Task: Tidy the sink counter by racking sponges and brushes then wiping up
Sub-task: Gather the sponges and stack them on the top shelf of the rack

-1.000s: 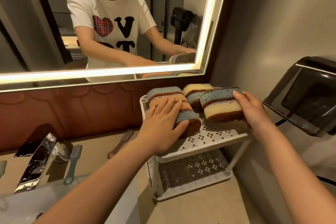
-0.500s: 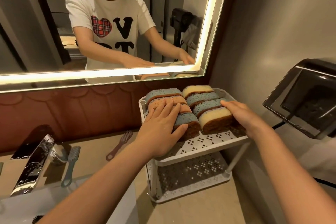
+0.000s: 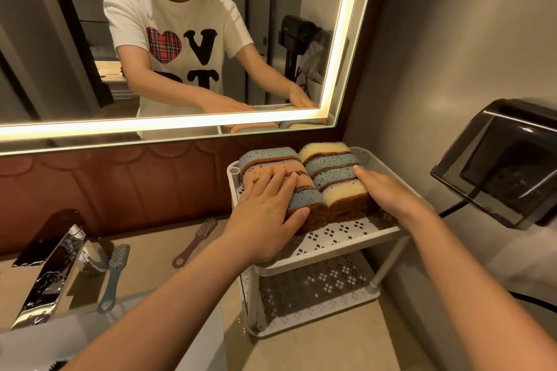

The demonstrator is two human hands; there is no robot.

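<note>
Beige stone bench (image 3: pixel 316 349) carries a white perforated two-shelf plastic rack (image 3: pixel 337 238) in the corner under the lit mirror (image 3: pixel 180 123). On the top shelf two rows of blue, orange and yellow sponges (image 3: pixel 328 172) stand on edge, touching each other. The left hand (image 3: pixel 265 211) lies flat, fingers spread, on the left row. The right hand (image 3: pixel 388 193) presses open against the right row's side. A mauve brush (image 3: pixel 196 239) and a teal brush (image 3: pixel 114 277) lie on the bench near the chrome faucet (image 3: pixel 48 277).

dim warm light from the mirror's glowing edge strip (image 3: pixel 168 123), faucet (image 3: pixel 45 277) glare, wide-angle edge distortion
</note>
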